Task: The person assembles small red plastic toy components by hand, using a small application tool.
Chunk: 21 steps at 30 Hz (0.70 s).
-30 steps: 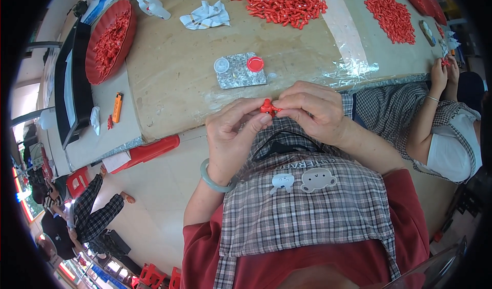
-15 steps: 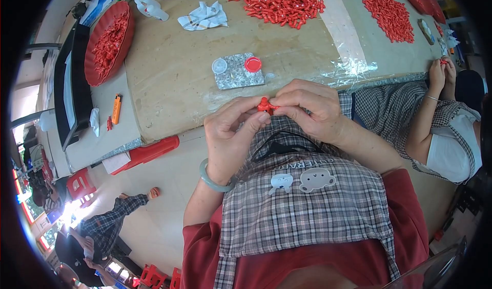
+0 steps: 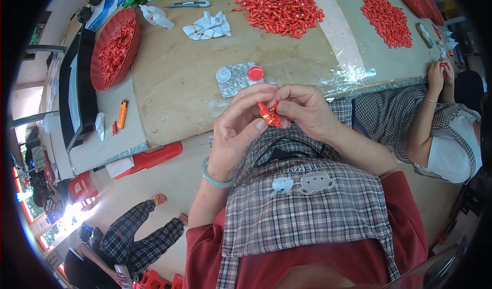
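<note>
A small glossy red figurine (image 3: pixel 268 115) with gold and dark markings is held in front of my apron, just off the table's near edge. My left hand (image 3: pixel 233 125) grips its left side between thumb and fingers. On its right side my right hand (image 3: pixel 307 110) pinches with thumb and forefinger; the fingers hide part of it. Just beyond my hands lies a speckled grey stone slab (image 3: pixel 230 87), partly covered by my left fingers. On the slab sit a whitish round dish (image 3: pixel 223 74) and a red one (image 3: pixel 255 73).
Red pieces lie in a heap (image 3: pixel 281 9) and a farther right heap (image 3: pixel 383 17). Leftward are a red tray (image 3: pixel 136 45), black box (image 3: pixel 91 104), orange-handled tool (image 3: pixel 122 113), white bottle (image 3: pixel 155 16), crumpled tissue (image 3: pixel 207 26) and cutter knife (image 3: pixel 189 4). A co-worker's hands (image 3: pixel 442 73) are at right.
The figurine has been turned in my fingers and now shows its gold-marked side. My hands sit slightly lower. A person at the lower left has stepped to the right.
</note>
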### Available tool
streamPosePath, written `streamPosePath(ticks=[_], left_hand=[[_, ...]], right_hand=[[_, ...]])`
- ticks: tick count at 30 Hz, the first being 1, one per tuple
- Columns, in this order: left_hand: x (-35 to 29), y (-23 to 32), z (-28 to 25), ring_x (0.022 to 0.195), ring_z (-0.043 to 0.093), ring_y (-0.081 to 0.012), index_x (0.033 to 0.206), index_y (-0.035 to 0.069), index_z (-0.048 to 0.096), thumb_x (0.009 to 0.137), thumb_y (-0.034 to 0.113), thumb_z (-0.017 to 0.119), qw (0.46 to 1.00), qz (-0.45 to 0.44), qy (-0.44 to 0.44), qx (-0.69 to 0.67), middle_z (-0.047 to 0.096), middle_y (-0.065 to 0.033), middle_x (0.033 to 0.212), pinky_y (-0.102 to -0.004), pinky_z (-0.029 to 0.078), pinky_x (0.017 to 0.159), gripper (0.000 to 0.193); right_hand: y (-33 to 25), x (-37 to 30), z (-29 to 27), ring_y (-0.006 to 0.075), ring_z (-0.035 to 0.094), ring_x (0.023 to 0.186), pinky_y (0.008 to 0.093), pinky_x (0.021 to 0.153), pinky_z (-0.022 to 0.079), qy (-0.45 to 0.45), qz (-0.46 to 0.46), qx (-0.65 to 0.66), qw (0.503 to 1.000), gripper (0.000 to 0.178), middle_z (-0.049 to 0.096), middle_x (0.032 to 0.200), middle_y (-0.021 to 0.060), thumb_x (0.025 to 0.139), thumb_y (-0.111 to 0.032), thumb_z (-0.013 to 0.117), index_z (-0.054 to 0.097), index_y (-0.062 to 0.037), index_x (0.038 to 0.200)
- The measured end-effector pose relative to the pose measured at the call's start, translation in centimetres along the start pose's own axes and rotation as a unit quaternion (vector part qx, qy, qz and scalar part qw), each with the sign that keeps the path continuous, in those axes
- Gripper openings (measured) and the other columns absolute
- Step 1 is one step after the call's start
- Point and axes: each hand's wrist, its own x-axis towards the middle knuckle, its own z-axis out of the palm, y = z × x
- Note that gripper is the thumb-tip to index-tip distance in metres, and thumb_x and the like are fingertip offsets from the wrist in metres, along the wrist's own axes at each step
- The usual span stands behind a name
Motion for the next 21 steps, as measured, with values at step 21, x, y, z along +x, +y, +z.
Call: streamPosePath(ticks=[21], left_hand=[[-0.1,1.9,-0.9,0.093,0.062,-0.0218,0.099,-0.001,0.057,0.082,-0.006,0.063,0.996,0.021,0.085,-0.011,0.063,-0.0148,0.097,-0.0350,0.051,0.084,0.019]], right_hand=[[-11.7,8.9,-12.9,0.0187,0.065,0.071,0.0308,0.068,0.053,0.189,-0.176,-0.515,0.817,0.018,0.069,0.084,0.0110,0.085,-0.003,0.058,0.068,-0.0008,0.100]])
